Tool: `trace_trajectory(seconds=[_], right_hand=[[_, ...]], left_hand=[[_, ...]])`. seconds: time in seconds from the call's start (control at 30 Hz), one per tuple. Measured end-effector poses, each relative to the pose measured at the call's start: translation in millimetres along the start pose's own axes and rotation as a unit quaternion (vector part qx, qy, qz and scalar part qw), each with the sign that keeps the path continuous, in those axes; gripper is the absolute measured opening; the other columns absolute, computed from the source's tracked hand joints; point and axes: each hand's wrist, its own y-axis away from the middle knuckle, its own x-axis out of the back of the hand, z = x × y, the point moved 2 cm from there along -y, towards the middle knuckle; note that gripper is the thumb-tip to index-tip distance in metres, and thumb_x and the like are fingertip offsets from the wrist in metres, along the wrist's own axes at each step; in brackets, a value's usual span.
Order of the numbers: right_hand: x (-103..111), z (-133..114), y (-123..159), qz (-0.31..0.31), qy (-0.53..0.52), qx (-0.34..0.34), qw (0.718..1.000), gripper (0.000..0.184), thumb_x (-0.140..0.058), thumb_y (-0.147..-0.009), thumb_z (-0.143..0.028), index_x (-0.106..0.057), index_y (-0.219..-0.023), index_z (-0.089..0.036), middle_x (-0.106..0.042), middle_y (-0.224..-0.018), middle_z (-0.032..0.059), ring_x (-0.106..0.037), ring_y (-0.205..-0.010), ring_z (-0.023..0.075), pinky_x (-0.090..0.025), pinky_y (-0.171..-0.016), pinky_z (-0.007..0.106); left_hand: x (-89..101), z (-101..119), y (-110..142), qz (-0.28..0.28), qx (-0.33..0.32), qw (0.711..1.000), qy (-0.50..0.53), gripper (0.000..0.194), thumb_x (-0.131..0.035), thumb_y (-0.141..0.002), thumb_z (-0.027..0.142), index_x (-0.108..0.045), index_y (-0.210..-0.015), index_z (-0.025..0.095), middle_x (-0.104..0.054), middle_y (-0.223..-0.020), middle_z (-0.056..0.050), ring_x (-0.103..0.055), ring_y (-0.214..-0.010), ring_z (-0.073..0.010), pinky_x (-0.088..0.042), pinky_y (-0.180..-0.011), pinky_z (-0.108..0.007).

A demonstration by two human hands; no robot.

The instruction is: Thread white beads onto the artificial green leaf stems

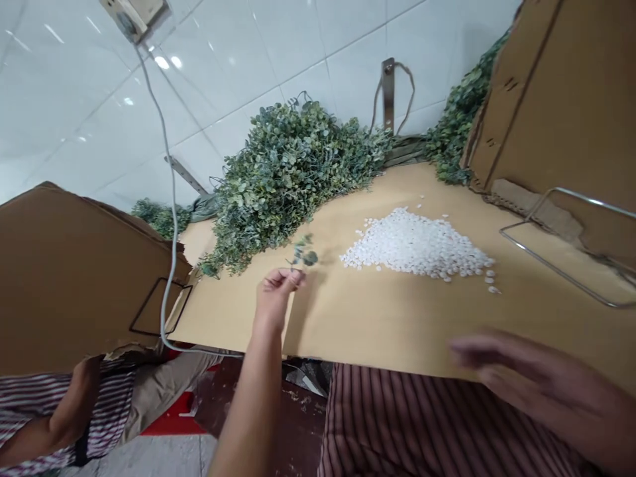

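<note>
My left hand (279, 286) is closed in a pinch on the stem of a small green leaf sprig (302, 253), held upright just above the cardboard surface (377, 324). Behind it lies a big heap of artificial greenery (293, 165) with small round leaves. Right of the sprig, a pile of small white disc-like pieces (412, 242) is spread on the cardboard. Near the front edge, my right hand (521, 371) is blurred by motion. Its fingers are stretched out with the thumb apart, and nothing shows in it.
Cardboard boxes stand at the left (84, 278) and right (571, 99). Bent metal wire frames (561, 245) jut near them. A grey cable (166, 152) hangs from a socket (136, 16) across the left side. Another person's arm (69, 411) shows at lower left.
</note>
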Motion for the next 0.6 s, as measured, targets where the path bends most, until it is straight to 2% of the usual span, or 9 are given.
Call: trace_trajectory(seconds=[0.03, 0.1, 0.17, 0.23, 0.3, 0.37, 0.5, 0.6], right_hand=[[-7.7, -6.2, -6.0, -0.043, -0.021, -0.014, 0.999, 0.043, -0.062, -0.077, -0.059, -0.068, -0.098, -0.023, -0.069, -0.094, 0.0106, -0.065, -0.086, 0.0276, -0.057, -0.07, 0.033], [-23.5, -18.3, -23.6, -0.007, -0.069, -0.007, 0.998, 0.048, -0.06, -0.076, -0.06, -0.064, -0.101, -0.019, -0.066, -0.102, 0.0123, -0.062, -0.095, 0.0276, -0.054, -0.081, 0.037], [-38.7, -24.6, -42.0, 0.041, -0.097, 0.012, 0.994, 0.047, -0.065, -0.071, -0.057, -0.061, -0.097, -0.018, -0.064, -0.1, 0.0117, -0.061, -0.092, 0.0263, -0.053, -0.079, 0.037], [-48.6, -24.3, -54.7, 0.056, -0.137, 0.031, 0.988, 0.039, -0.064, -0.073, -0.053, -0.059, -0.091, -0.018, -0.064, -0.09, 0.009, -0.061, -0.086, 0.0241, -0.052, -0.076, 0.036], [-50.2, -19.5, -59.4, 0.085, -0.192, 0.04, 0.977, 0.034, -0.063, -0.074, -0.051, -0.058, -0.085, -0.019, -0.064, -0.082, 0.0061, -0.061, -0.082, 0.0218, -0.051, -0.075, 0.034], [-46.9, -13.0, -59.0, 0.11, -0.251, 0.023, 0.961, 0.033, -0.067, -0.07, -0.049, -0.06, -0.081, -0.019, -0.064, -0.078, 0.0046, -0.06, -0.08, 0.0208, -0.05, -0.074, 0.033], [-41.0, -4.6, -57.0, 0.126, -0.32, -0.019, 0.939, 0.037, -0.074, -0.063, -0.047, -0.061, -0.084, -0.02, -0.066, -0.083, 0.0041, -0.061, -0.083, 0.0209, -0.049, -0.077, 0.034], [-39.3, -2.5, -57.6, 0.137, -0.346, -0.032, 0.928, 0.036, -0.072, -0.061, -0.044, -0.062, -0.086, -0.02, -0.064, -0.079, 0.0029, -0.06, -0.079, 0.0192, -0.049, -0.073, 0.032]], left_hand=[[-15.9, 0.7, 15.1, -0.04, -0.009, 0.999, 0.031, 0.026, -0.073, -0.053, 0.038, -0.059, -0.056, 0.017, -0.064, -0.055, -0.002, -0.057, -0.056, -0.0129, -0.046, -0.061, -0.025], [-46.4, -0.5, 43.5, -0.101, -0.006, 0.993, 0.06, 0.017, -0.072, -0.057, 0.03, -0.061, -0.055, 0.017, -0.064, -0.054, -0.001, -0.058, -0.056, -0.0134, -0.047, -0.061, -0.025], [-70.3, -1.9, 65.5, -0.129, -0.036, 0.989, 0.064, 0.012, -0.07, -0.06, 0.026, -0.063, -0.056, 0.018, -0.065, -0.055, -0.001, -0.058, -0.056, -0.0136, -0.046, -0.058, -0.025], [-86.5, -2.4, 79.2, -0.156, -0.098, 0.982, 0.046, 0.009, -0.068, -0.065, 0.022, -0.065, -0.057, 0.019, -0.065, -0.057, -0.001, -0.057, -0.056, -0.0139, -0.045, -0.057, -0.025], [-95.8, -3.2, 86.5, -0.184, -0.156, 0.97, 0.019, 0.009, -0.066, -0.069, 0.019, -0.067, -0.06, 0.02, -0.065, -0.06, -0.002, -0.058, -0.058, -0.0142, -0.045, -0.058, -0.025], [-100.4, -4.7, 90.8, -0.206, -0.187, 0.96, -0.008, 0.013, -0.063, -0.073, 0.017, -0.067, -0.061, 0.021, -0.065, -0.062, -0.002, -0.059, -0.06, -0.0146, -0.045, -0.059, -0.025], [-104.9, -6.6, 99.3, -0.236, -0.201, 0.949, -0.047, 0.014, -0.062, -0.075, 0.017, -0.066, -0.063, 0.022, -0.065, -0.065, -0.003, -0.059, -0.063, -0.016, -0.044, -0.059, -0.026], [-103.6, -5.6, 101.4, -0.271, -0.185, 0.943, -0.06, 0.013, -0.061, -0.076, 0.018, -0.068, -0.066, 0.022, -0.066, -0.069, -0.005, -0.061, -0.067, -0.0171, -0.045, -0.062, -0.026]])
